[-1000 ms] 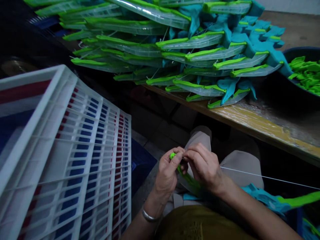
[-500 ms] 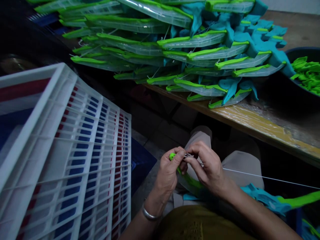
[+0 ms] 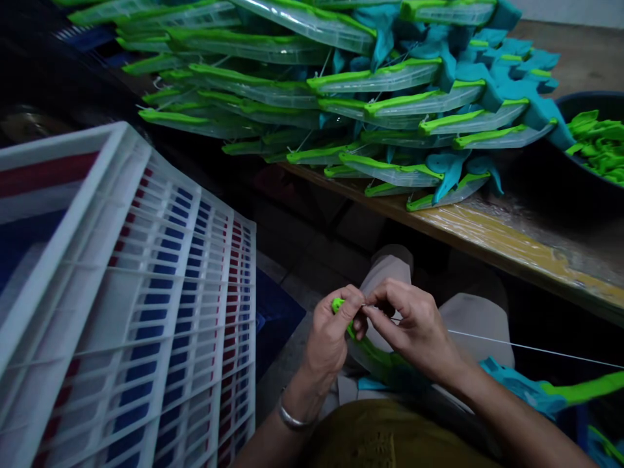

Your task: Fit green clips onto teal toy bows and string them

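Observation:
My left hand (image 3: 331, 328) grips the tip of a bright green plastic piece (image 3: 361, 346) above my lap. Close beside it, at its right, my right hand (image 3: 407, 322) pinches a thin string near that tip; the fingertips of both hands nearly meet. The white string (image 3: 531, 353) runs from my right hand to the right edge. The far part of the green piece passes under my right hand and forearm, which hide it. Teal and green parts (image 3: 526, 385) lie by my right forearm.
A white slatted plastic crate (image 3: 195, 312) stands at the left. Across the top, a wooden table (image 3: 487, 237) bears a stack of green, clear and teal pieces (image 3: 400, 114). At the far right sits a dark basin (image 3: 585, 97) of green parts.
My right hand has shifted slightly right and its fingers have turned a little. My left hand stays almost in place on the green piece.

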Demonstrator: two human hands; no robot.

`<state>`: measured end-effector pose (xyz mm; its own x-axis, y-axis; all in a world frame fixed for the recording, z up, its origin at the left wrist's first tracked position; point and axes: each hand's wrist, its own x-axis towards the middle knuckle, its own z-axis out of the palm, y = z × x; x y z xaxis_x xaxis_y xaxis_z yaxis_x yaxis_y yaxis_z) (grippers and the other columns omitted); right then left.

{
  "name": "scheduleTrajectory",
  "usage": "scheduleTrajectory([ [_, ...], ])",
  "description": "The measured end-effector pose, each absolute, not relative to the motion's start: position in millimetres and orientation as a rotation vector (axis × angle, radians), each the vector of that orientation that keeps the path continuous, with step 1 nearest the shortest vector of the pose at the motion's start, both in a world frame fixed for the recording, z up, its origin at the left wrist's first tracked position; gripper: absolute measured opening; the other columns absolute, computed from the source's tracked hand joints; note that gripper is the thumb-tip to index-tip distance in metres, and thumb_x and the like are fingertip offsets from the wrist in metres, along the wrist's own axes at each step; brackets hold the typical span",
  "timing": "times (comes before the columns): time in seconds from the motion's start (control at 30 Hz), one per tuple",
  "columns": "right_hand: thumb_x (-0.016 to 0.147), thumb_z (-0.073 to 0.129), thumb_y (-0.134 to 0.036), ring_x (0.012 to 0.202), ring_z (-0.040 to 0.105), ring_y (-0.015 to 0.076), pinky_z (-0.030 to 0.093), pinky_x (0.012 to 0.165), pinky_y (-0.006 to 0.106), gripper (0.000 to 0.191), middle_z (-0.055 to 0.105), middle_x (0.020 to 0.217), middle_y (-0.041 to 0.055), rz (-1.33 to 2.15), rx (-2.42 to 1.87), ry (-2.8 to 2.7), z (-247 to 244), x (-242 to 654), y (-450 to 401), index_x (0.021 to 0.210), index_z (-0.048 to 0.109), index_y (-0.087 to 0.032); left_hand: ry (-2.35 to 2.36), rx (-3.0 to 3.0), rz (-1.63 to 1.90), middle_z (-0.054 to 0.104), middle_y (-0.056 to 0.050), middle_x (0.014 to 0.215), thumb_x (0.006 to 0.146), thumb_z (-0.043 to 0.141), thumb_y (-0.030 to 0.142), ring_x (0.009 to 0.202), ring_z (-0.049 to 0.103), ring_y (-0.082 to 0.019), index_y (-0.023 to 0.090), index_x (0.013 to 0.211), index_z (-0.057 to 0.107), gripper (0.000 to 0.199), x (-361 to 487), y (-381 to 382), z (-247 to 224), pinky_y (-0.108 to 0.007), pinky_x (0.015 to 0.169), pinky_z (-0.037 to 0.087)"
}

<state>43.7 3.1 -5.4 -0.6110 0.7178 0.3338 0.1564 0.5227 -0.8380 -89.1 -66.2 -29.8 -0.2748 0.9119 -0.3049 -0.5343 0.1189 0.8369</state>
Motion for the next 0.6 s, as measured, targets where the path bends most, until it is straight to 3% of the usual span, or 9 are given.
scheduleTrajectory([
  [0.6,0.087,0.047,-0.013,0.068,0.048,0.0161,0.037,0.06,0.032,0.008,0.048,0.078,0.0038,0.572,-0.744,-2.491,8,59,5,0.08,0.047,-0.018,1.165,0.46,1.497,0.043,0.002,0.062,0.085,0.077,0.046,0.049,0.043,-0.007,0.014,0.066,0.058,0.042,-88,-66,-28,-0.019,0.043,0.035],
])
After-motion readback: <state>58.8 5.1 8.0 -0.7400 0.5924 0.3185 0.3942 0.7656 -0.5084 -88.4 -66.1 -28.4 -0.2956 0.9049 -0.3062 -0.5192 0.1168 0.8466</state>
